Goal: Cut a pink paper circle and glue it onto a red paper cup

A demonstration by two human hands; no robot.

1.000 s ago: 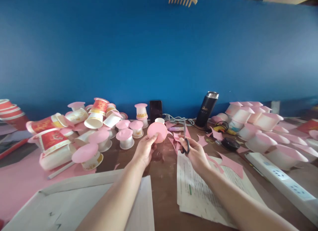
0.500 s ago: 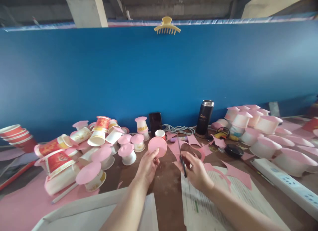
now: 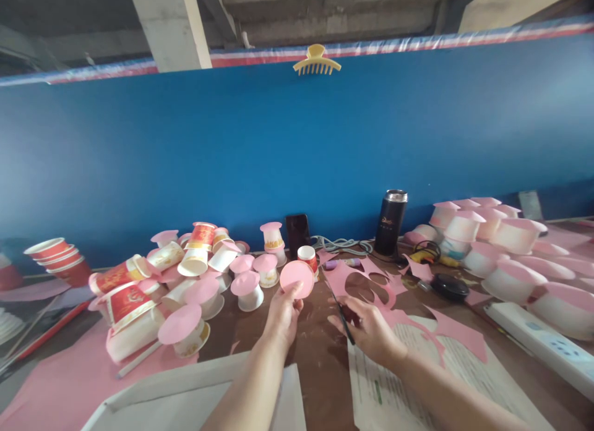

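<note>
My left hand [image 3: 284,316] is closed on a round pink paper disc [image 3: 297,279], thumb on its face. Whether a cup sits behind the disc is hidden. In my right hand [image 3: 371,332] is a pair of dark-handled scissors [image 3: 344,320], blades pointing up and away, apart from the disc. Just behind the disc stands a small red-and-white paper cup [image 3: 307,253]. Pink paper offcuts [image 3: 341,277] with curved cut edges lie beyond the scissors. Left of my left hand are white cups topped with pink discs [image 3: 247,285].
A heap of cups [image 3: 125,307] lies at the left, near stacked red cups [image 3: 69,264]. At the back are a phone [image 3: 297,233] and a black flask [image 3: 391,224]. Capped cups [image 3: 515,276] and a power strip [image 3: 542,338] occupy the right. Printed sheets [image 3: 390,388] lie under my right forearm.
The view has shifted, so most things appear farther right. The disc has moved slightly left relative to the red-and-white cup, showing more of it. Both hands keep their holds.
</note>
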